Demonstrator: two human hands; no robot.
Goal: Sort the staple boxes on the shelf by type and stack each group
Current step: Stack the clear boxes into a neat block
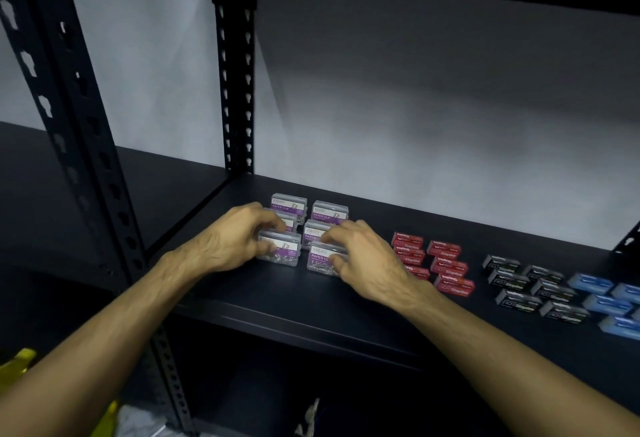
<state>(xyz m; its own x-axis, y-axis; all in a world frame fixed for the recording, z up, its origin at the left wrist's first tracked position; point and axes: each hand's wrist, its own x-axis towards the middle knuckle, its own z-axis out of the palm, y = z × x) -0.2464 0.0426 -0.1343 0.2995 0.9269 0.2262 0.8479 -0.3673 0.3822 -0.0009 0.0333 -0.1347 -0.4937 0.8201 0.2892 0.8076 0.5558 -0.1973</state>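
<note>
Several clear paper clip boxes with purple labels stand in two rows on the black shelf point(277, 294). My left hand point(232, 239) grips the front left clear box point(282, 253), fingers curled over its top. My right hand point(360, 256) grips the front right clear box point(320, 260). Two rear boxes point(289, 204) point(330, 212) stand free behind them. To the right lie several red staple boxes point(446, 265), then several black staple boxes point(530, 289), then several blue staple boxes point(606, 301) at the right edge.
A black slotted upright point(235, 66) stands at the shelf's back left and another point(79, 131) at the front left. A grey wall backs the shelf. Below the shelf lie yellow and pale items point(20, 364) in the dark.
</note>
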